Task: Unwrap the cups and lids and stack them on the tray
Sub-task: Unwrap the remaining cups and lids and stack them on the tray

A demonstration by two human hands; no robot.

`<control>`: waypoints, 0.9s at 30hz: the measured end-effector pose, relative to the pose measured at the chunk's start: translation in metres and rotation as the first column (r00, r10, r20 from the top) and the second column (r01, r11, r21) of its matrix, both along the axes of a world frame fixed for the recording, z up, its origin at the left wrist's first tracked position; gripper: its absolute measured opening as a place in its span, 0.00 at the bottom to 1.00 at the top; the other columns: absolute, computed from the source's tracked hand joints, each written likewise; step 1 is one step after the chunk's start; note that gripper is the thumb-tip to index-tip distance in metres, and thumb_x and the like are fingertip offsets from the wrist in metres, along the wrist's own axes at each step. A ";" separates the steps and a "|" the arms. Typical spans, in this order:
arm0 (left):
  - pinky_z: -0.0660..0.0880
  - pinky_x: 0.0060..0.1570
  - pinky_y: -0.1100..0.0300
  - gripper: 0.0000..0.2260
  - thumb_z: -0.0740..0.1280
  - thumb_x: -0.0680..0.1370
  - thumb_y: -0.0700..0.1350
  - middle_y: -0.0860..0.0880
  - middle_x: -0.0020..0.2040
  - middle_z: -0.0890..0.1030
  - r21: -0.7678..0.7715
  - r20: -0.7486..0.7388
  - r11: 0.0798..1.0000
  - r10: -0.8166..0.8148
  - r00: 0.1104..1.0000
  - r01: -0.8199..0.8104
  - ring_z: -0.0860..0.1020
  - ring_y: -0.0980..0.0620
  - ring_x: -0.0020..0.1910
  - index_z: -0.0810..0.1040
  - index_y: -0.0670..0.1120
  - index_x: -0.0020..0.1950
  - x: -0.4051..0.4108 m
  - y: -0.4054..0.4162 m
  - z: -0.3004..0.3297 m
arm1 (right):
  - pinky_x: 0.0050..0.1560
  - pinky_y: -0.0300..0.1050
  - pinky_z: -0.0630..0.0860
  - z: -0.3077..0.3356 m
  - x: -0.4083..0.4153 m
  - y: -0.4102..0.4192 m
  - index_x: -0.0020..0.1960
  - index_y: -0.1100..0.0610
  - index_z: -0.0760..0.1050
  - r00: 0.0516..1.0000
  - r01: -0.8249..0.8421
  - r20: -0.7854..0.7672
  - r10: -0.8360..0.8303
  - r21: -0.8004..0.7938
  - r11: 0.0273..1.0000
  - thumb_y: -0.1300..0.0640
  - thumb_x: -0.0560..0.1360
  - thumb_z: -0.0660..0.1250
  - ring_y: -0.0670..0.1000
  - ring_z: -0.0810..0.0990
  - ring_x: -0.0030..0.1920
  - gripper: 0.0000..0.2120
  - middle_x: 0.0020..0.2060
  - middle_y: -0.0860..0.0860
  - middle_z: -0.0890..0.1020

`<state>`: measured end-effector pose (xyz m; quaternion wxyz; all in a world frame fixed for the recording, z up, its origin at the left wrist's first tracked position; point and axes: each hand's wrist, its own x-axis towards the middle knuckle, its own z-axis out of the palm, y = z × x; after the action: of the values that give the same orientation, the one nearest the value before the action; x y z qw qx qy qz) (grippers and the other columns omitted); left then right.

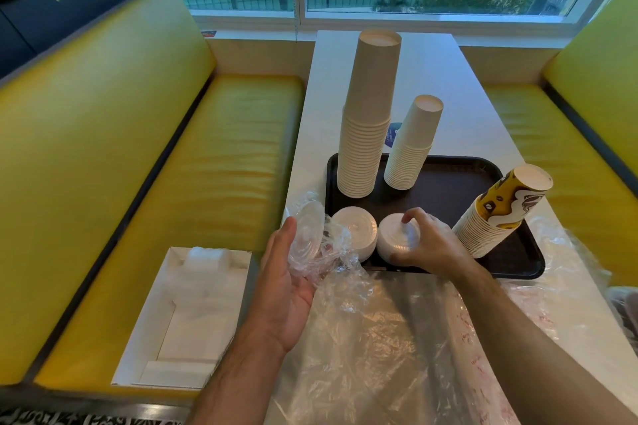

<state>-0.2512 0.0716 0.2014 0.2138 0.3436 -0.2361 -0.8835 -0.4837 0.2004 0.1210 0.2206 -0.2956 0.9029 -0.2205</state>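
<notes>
Right hand (426,245) grips a white lid stack (397,241); left hand (286,272) holds blurred clear lids (307,235) in wrap.

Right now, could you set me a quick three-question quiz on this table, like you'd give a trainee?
1. True or false: three cup stacks stand on the tray.
2. Which hand rests on a stack of white lids? A) left hand B) right hand C) neither
3. Fill in: the left hand holds clear lids still partly in plastic ____.

Key
1. True: a tall stack, a shorter stack and a printed stack, all upside down.
2. B. A second lid stack sits beside it, untouched.
3. Wrap.
</notes>
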 end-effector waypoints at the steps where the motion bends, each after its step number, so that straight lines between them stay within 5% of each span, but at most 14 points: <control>1: 0.84 0.45 0.52 0.31 0.72 0.70 0.56 0.41 0.60 0.84 0.000 -0.007 1.000 -0.002 1.000 0.002 0.85 0.43 0.56 0.75 0.45 0.71 0.000 0.001 0.001 | 0.56 0.45 0.78 -0.001 -0.001 -0.001 0.63 0.43 0.66 1.000 -0.004 -0.008 0.004 0.007 1.000 0.45 0.63 0.83 0.49 0.72 0.60 0.36 0.68 0.49 0.73; 8: 0.84 0.48 0.50 0.26 0.72 0.73 0.51 0.39 0.61 0.83 -0.022 -0.005 0.999 -0.024 1.000 0.024 0.82 0.38 0.61 0.76 0.41 0.68 0.001 0.003 -0.003 | 0.60 0.53 0.79 -0.003 -0.001 0.002 0.65 0.40 0.62 1.000 0.017 -0.014 -0.017 -0.039 0.999 0.43 0.60 0.85 0.51 0.73 0.61 0.42 0.68 0.48 0.73; 11: 0.84 0.49 0.52 0.16 0.73 0.72 0.43 0.41 0.53 0.85 -0.074 -0.047 0.997 -0.037 0.998 0.034 0.83 0.41 0.56 0.76 0.43 0.57 0.002 0.002 -0.007 | 0.69 0.59 0.72 0.006 -0.001 0.003 0.69 0.41 0.64 0.992 0.018 -0.126 -0.024 -0.044 0.999 0.39 0.59 0.84 0.55 0.68 0.69 0.45 0.72 0.47 0.68; 13: 0.84 0.46 0.56 0.17 0.77 0.67 0.38 0.45 0.48 0.84 -0.151 -0.059 0.987 -0.058 0.997 0.048 0.83 0.45 0.51 0.75 0.45 0.51 0.001 0.003 -0.009 | 0.70 0.60 0.70 0.020 0.004 0.001 0.70 0.41 0.66 0.990 0.019 -0.140 -0.037 -0.124 0.992 0.41 0.64 0.82 0.55 0.67 0.71 0.40 0.73 0.47 0.68; 16: 0.82 0.41 0.58 0.24 0.79 0.61 0.33 0.50 0.48 0.83 -0.285 0.017 0.955 -0.085 0.996 0.086 0.84 0.49 0.48 0.75 0.45 0.53 -0.001 0.004 -0.017 | 0.57 0.50 0.81 0.054 0.025 -0.004 0.62 0.40 0.73 0.993 0.005 0.110 0.042 -0.396 0.918 0.48 0.70 0.79 0.49 0.80 0.57 0.24 0.62 0.46 0.78; 20: 0.81 0.50 0.51 0.34 0.83 0.54 0.35 0.46 0.61 0.81 -0.433 0.112 0.887 -0.122 0.986 0.159 0.82 0.44 0.59 0.78 0.52 0.56 -0.003 0.005 -0.027 | 0.50 0.47 0.84 0.091 0.058 -0.008 0.60 0.49 0.80 0.843 0.036 0.471 0.260 -0.531 0.846 0.49 0.73 0.73 0.55 0.86 0.51 0.16 0.53 0.51 0.83; 27: 0.83 0.44 0.50 0.30 0.83 0.61 0.38 0.45 0.62 0.80 -0.402 0.098 0.902 -0.128 0.987 0.157 0.84 0.42 0.55 0.78 0.51 0.59 -0.003 0.011 -0.019 | 0.51 0.47 0.84 0.092 0.069 -0.004 0.59 0.55 0.81 0.780 0.085 0.573 0.249 -0.492 0.866 0.64 0.74 0.75 0.54 0.86 0.52 0.14 0.57 0.51 0.82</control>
<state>-0.2537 0.0827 0.1820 0.2072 0.3034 -0.4472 -0.8155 -0.4142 0.1967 0.2126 0.4315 -0.2932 0.6784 -0.5173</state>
